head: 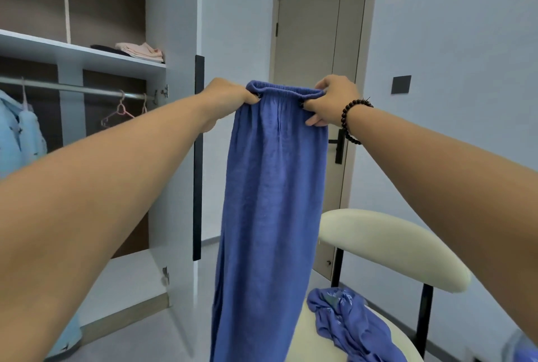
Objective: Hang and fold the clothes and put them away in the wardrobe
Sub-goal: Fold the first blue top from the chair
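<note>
Roughly midway, I judge: the blue trousers (267,187) hang full length at centre frame, unfolded, crinkled, elastic waistband up. My left hand (230,94) and right hand (334,102) each have a grip pinching a waistband corner. Lower right, another blue garment (346,318) waits crumpled on the chair (393,245). Upper left, folded clothes (139,50) sit on the wardrobe shelf (72,51), a light-blue garment (20,129) already hangs from the rail (87,90), and spare hangers (122,111) remain.

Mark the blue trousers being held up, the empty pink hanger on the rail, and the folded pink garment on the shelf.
blue trousers (270,187): head view, middle of the hanging cloth.
pink hanger (120,113): head view, its shoulder.
folded pink garment (142,51): head view, top fold.
</note>
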`<control>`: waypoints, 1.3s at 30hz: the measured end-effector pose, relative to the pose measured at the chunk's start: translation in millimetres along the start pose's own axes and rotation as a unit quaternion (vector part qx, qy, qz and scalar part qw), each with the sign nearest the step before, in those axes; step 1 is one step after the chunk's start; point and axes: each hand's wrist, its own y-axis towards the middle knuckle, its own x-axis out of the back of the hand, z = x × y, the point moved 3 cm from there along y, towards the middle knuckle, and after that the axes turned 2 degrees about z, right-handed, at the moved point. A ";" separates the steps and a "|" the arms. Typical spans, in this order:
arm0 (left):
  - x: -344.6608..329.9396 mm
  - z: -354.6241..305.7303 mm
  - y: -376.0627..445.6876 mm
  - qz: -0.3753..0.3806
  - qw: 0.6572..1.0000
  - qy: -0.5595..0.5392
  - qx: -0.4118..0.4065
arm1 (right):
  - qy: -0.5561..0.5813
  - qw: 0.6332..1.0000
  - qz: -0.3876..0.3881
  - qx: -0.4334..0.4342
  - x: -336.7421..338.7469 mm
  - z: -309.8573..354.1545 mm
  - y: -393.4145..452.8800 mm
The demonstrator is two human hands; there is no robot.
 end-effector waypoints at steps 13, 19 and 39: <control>-54.8 95.8 -13.9 0.024 0.988 -0.143 0.059 | 0.178 0.948 0.177 -0.196 -93.4 -34.3 -26.5; -20.1 142.2 -15.1 -0.038 0.995 -0.086 0.024 | 0.235 0.898 0.272 -0.254 -173.7 -37.7 -20.1; 117.7 12.5 -85.1 -0.063 0.982 0.084 -0.157 | 0.560 0.787 0.229 -0.121 -157.0 127.1 -53.8</control>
